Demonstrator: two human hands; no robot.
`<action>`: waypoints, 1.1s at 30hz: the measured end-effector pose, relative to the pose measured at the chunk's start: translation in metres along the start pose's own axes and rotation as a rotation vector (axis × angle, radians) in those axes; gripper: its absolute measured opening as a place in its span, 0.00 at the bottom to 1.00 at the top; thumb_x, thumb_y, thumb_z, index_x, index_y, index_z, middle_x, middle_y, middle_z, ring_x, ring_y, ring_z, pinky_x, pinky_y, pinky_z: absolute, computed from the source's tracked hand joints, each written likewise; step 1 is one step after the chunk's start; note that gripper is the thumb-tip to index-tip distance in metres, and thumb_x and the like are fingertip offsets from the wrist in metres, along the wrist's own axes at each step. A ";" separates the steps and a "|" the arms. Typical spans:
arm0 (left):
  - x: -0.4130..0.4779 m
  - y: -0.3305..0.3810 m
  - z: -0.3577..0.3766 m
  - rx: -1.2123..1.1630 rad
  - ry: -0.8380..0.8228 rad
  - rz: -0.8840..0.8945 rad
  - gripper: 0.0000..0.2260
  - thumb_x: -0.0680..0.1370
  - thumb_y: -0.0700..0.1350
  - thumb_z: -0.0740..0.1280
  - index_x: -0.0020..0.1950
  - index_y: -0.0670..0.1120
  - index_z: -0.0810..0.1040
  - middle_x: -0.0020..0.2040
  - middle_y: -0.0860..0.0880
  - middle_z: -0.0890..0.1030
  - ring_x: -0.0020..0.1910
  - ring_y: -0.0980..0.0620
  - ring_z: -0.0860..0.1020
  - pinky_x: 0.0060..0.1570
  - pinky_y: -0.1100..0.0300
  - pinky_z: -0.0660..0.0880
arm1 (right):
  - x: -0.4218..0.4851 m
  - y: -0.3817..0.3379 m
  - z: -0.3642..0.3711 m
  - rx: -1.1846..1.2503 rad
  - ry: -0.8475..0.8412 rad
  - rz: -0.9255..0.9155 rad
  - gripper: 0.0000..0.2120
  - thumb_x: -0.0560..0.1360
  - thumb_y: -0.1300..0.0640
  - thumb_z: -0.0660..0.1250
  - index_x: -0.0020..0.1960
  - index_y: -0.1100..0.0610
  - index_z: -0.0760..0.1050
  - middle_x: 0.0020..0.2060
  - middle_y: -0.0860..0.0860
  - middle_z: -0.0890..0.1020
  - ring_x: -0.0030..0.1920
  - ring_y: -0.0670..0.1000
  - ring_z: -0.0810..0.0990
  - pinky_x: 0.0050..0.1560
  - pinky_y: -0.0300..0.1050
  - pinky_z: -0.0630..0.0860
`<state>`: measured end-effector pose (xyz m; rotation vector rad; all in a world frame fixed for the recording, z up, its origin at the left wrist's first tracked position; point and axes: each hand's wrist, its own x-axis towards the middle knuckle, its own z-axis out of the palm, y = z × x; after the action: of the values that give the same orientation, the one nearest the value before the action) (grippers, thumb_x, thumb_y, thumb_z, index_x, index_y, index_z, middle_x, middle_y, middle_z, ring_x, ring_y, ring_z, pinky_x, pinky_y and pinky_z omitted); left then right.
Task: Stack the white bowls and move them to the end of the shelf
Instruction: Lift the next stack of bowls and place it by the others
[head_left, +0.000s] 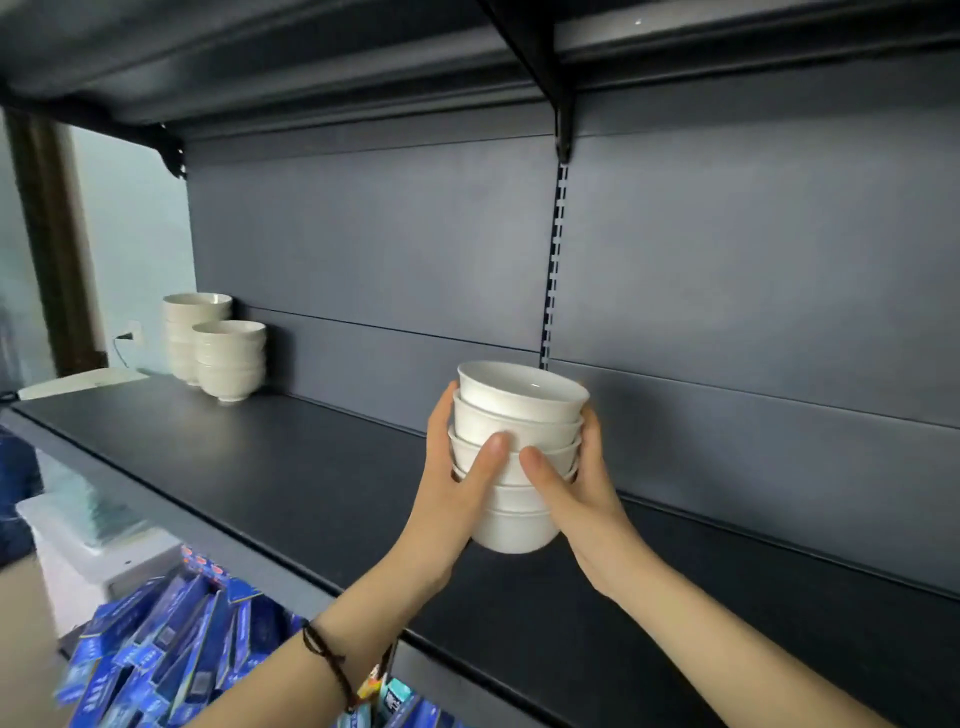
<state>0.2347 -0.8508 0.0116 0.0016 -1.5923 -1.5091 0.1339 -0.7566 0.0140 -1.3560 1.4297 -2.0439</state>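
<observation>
— White porcelain, stacked how?
— A stack of white bowls (514, 457), nested upright and tilted slightly, is held in the air above the dark shelf (291, 467), in front of its back panel.
— And the hands?
— The left hand (457, 488) and the right hand (576, 493) both clasp the stack from opposite sides, thumbs across the front. A dark cord bracelet (324, 657) circles the left wrist.
— Anything else on the shelf?
— Two more bowl stacks (215, 345) stand at its far left end, just beside each other. Blue boxes (171, 649) lie below.
</observation>
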 end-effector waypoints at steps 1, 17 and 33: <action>-0.001 0.004 -0.022 0.021 0.032 0.003 0.32 0.70 0.61 0.68 0.72 0.64 0.61 0.69 0.58 0.73 0.65 0.59 0.75 0.58 0.62 0.77 | 0.005 0.007 0.021 0.017 -0.016 0.005 0.46 0.63 0.42 0.76 0.74 0.36 0.55 0.65 0.39 0.77 0.63 0.42 0.78 0.62 0.45 0.76; -0.014 0.052 -0.302 0.296 0.368 0.033 0.39 0.67 0.63 0.67 0.75 0.58 0.59 0.71 0.59 0.70 0.68 0.63 0.71 0.68 0.58 0.69 | 0.069 0.079 0.304 0.222 -0.290 0.039 0.45 0.61 0.40 0.78 0.72 0.41 0.60 0.62 0.43 0.80 0.60 0.45 0.81 0.54 0.40 0.79; 0.090 -0.004 -0.494 0.325 0.512 0.007 0.40 0.65 0.63 0.68 0.76 0.59 0.58 0.69 0.63 0.71 0.65 0.66 0.73 0.63 0.64 0.73 | 0.230 0.200 0.452 0.181 -0.460 0.072 0.50 0.60 0.31 0.76 0.75 0.38 0.55 0.69 0.41 0.74 0.67 0.43 0.75 0.66 0.45 0.73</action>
<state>0.4719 -1.2928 -0.0200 0.5234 -1.3895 -1.1103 0.3371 -1.2617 -0.0095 -1.5415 1.0511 -1.6271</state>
